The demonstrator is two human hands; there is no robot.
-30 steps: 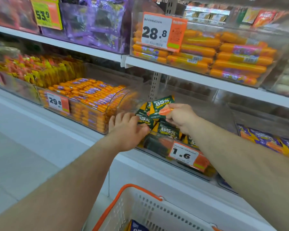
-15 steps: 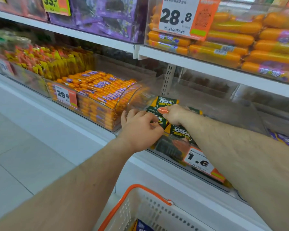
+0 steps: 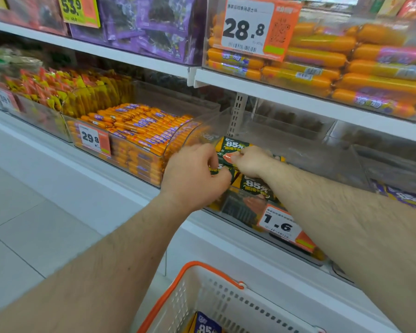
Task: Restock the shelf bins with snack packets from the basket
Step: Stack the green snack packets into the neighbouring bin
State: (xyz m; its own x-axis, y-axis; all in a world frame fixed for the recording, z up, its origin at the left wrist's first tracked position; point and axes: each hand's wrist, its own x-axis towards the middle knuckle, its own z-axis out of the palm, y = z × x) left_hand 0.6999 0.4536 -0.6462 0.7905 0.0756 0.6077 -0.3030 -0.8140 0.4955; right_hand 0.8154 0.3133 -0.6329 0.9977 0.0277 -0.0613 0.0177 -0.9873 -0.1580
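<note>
Both hands reach into the clear bin [image 3: 322, 164] marked 1.6 at the front edge of the lower shelf [image 3: 135, 188]. The left hand [image 3: 192, 176] has its grip curled round a green 85% snack packet [image 3: 220, 169] near the bin's left wall; the right hand [image 3: 251, 162] pinches another green packet [image 3: 231, 150] just behind it. The white basket [image 3: 226, 306] with orange rim sits below, holding a purple packet [image 3: 205, 325].
</note>
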